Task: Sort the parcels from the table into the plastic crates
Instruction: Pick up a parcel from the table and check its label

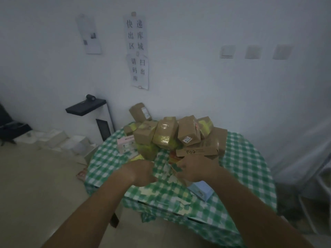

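A pile of brown cardboard parcels (172,135), some wrapped in yellow tape, stands on a round table with a green checked cloth (241,158). A flat open carton (200,149) lies at the front of the pile. My left hand (141,173) is closed on a raised fold of the cloth in front of the pile. Just right of that fold, my right hand (195,170) grips the edge of a brown parcel (176,167), which the cloth partly covers. No plastic crate is in view.
A pink box (125,142) lies left of the pile and a light blue box (201,191) near the front edge. White boxes (53,138) sit on the floor at left beside a black shelf (86,106). Paper notices (138,51) hang on the wall.
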